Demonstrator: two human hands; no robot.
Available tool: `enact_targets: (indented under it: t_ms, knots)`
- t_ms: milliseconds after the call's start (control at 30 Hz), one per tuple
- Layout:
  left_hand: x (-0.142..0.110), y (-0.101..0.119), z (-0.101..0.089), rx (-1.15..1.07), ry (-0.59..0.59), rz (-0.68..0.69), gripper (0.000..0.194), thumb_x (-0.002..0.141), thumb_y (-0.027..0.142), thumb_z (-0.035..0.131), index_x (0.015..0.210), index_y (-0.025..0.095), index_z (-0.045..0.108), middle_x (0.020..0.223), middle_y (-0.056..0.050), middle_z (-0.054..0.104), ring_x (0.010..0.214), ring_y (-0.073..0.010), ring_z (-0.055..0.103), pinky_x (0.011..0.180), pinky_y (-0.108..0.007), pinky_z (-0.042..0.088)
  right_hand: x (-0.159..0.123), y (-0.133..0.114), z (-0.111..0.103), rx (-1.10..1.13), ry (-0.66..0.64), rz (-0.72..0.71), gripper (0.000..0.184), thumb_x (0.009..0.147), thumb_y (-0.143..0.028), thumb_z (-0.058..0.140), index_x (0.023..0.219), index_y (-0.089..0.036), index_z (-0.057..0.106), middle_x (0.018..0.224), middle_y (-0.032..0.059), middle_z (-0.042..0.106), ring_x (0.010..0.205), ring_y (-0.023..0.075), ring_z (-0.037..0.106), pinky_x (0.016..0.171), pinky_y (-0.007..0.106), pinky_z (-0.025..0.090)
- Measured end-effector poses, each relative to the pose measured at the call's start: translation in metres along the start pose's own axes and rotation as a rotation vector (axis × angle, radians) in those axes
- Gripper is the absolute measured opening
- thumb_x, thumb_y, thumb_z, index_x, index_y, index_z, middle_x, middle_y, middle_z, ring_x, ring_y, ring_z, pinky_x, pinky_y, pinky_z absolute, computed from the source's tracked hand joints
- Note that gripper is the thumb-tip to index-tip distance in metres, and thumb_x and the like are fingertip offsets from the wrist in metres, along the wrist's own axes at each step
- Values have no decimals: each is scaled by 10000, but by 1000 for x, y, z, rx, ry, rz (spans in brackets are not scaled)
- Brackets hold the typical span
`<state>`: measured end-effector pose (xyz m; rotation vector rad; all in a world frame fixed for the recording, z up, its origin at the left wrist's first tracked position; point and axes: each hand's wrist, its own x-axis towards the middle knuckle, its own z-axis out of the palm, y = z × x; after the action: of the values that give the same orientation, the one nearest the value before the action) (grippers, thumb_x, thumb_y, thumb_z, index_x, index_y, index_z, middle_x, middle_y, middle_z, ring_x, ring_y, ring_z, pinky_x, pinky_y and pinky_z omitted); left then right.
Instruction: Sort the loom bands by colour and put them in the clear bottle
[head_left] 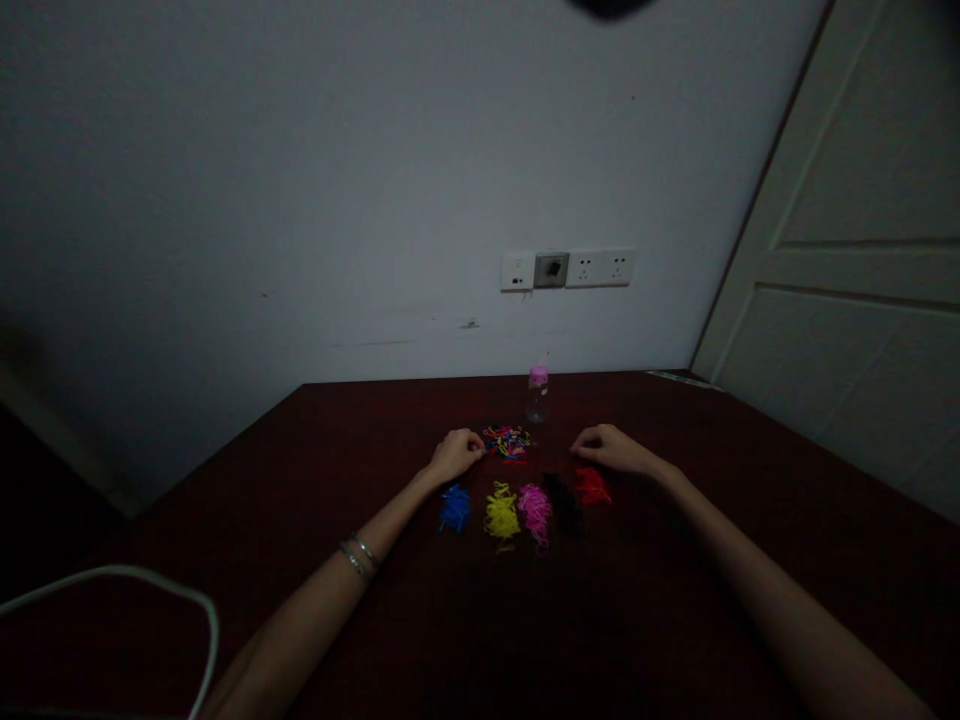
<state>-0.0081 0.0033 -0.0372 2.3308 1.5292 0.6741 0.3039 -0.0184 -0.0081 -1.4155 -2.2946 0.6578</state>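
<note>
My left hand rests on the table at the left edge of a mixed pile of coloured rubber bands. Its thumb and fingers are pinched together, and whatever is between them is too small to make out. To the right of that pile, my right hand is also closed in a pinch, just behind the red rubber bands. Nearer to me lie separate piles of blue rubber bands, yellow rubber bands, pink rubber bands and dark, hardly visible black rubber bands.
Behind the mixed pile stands a clear bottle with a pink lid. The dark red table meets a wall with sockets. A white cable loops at the lower left, and a pale door is on the right.
</note>
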Motion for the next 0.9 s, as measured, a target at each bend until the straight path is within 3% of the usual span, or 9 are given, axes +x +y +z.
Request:
enact_targets:
  t_ms: [567,733,900]
  knots:
    - [0,0,-1,-46,-3,45,196,672,179,499,754,140,673,807,-45,649,737,-142,573,695,-221,431,-1,0,1,1,26,-15,276,737,-312,493,808,-111,668,796,83,684,703,177,607,634,261,449]
    - [0,0,-18,-140,-56,108,202,667,166,499,752,101,670,760,-54,645,690,-129,562,654,-209,418,1,4,1,17,64,-17,288,739,-318,487,817,-111,671,810,86,683,719,182,608,647,268,453]
    - [-9,-8,-48,-225,-212,98,202,660,188,521,747,86,673,693,-39,636,630,-110,528,596,-194,390,1,5,1,6,79,-11,301,738,-342,491,811,-117,678,798,82,680,712,186,605,648,280,455]
